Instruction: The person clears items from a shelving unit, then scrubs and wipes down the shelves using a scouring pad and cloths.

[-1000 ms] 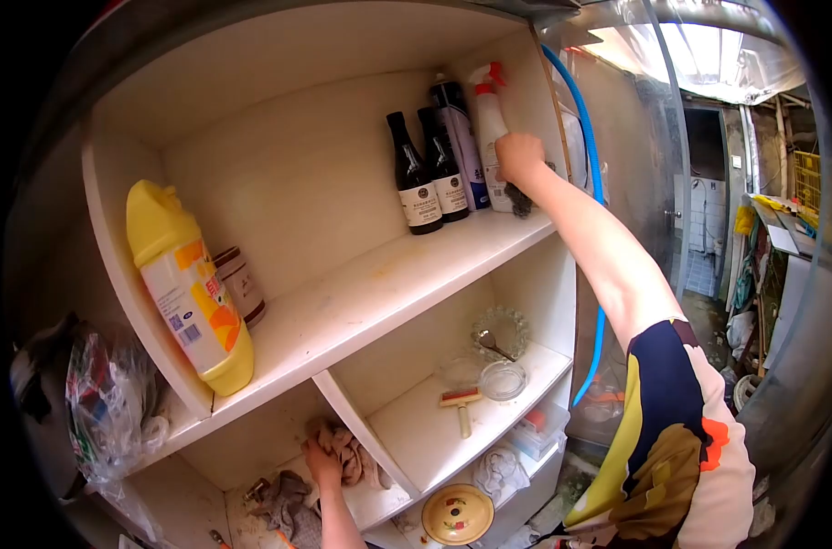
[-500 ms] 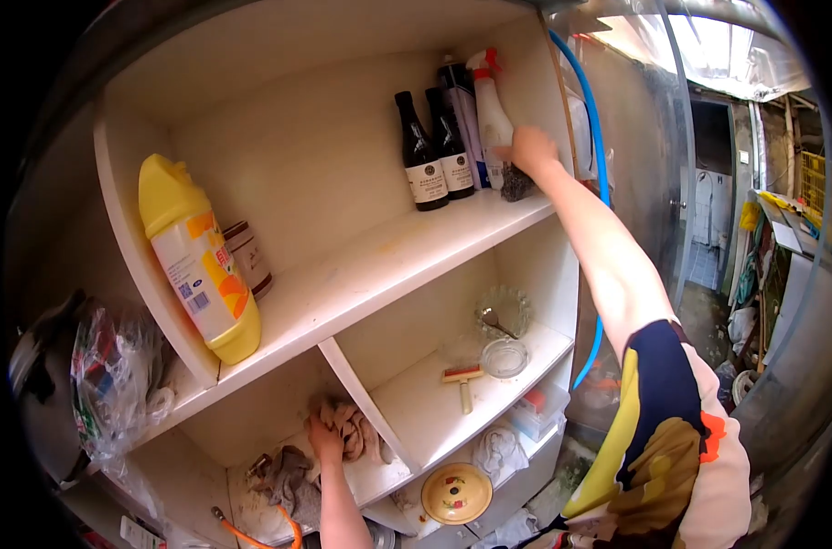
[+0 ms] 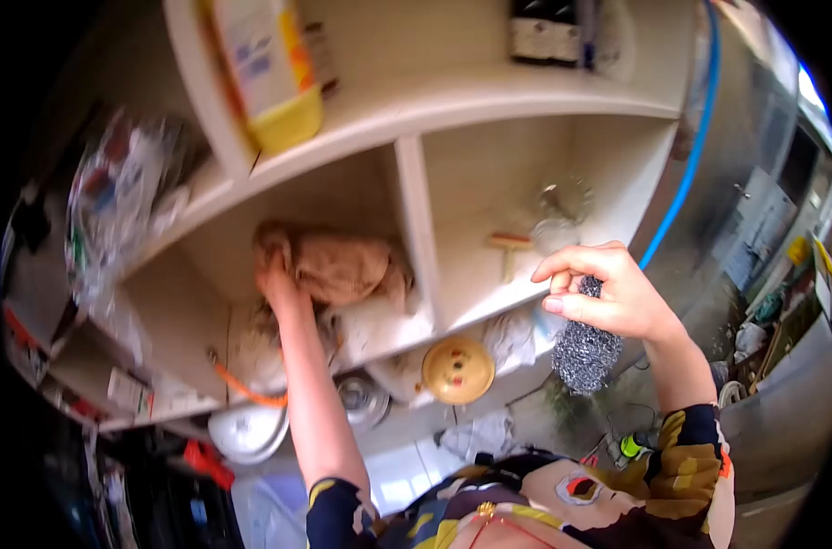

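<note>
My left hand point(image 3: 277, 274) reaches into the lower left compartment of the cabinet, its fingers closed on a pinkish-brown cloth point(image 3: 343, 267). The cloth lies bunched and stretched towards the divider; some of the hand's fingers are hidden in its folds. My right hand point(image 3: 612, 288) is in the air in front of the lower right compartment. From its curled fingers hangs a grey steel wool scourer point(image 3: 588, 357). Behind that hand, on the shelf, are a clear glass bowl point(image 3: 555, 236) and a small tool with a red edge and a pale handle point(image 3: 510, 252).
A yellow-and-white bottle point(image 3: 288, 123) stands on the upper shelf at left, dark labelled bottles point(image 3: 546, 35) at right. A yellow lid or plate point(image 3: 458, 371) sits below the divider. An orange hose point(image 3: 242, 389) hangs low; a blue hose point(image 3: 695, 151) runs along the right side.
My right hand has come down from the upper shelf, bringing the steel wool scourer with it. My left hand has shifted the cloth within its compartment. The view has tilted downward.
</note>
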A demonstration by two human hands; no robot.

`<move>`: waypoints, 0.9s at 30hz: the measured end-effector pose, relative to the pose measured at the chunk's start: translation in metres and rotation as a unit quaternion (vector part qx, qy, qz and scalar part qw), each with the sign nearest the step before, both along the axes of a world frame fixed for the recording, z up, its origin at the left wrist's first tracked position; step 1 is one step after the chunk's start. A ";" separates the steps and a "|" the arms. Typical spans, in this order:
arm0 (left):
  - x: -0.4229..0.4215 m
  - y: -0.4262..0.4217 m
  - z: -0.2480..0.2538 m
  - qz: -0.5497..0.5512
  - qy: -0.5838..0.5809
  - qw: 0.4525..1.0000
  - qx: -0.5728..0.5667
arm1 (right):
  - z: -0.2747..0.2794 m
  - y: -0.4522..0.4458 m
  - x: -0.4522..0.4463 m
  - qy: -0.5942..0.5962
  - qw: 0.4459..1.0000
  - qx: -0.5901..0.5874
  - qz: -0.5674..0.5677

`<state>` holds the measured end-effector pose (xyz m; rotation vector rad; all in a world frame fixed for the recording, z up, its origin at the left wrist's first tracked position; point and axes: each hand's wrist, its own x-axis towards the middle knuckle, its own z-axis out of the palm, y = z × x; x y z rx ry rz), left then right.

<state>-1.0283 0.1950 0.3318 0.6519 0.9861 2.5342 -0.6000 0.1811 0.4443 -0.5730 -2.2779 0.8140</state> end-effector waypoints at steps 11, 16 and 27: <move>0.031 -0.043 0.029 -0.224 -0.156 0.948 0.165 | -0.134 0.017 -0.199 0.090 0.965 -0.225 0.101; 0.066 -0.053 0.042 -0.324 -0.178 0.913 0.170 | -0.127 0.017 -0.237 0.245 0.849 -0.429 0.188; 0.024 -0.045 -0.093 -0.215 0.064 0.972 -0.073 | -0.103 0.006 -0.226 0.398 0.917 0.009 -0.008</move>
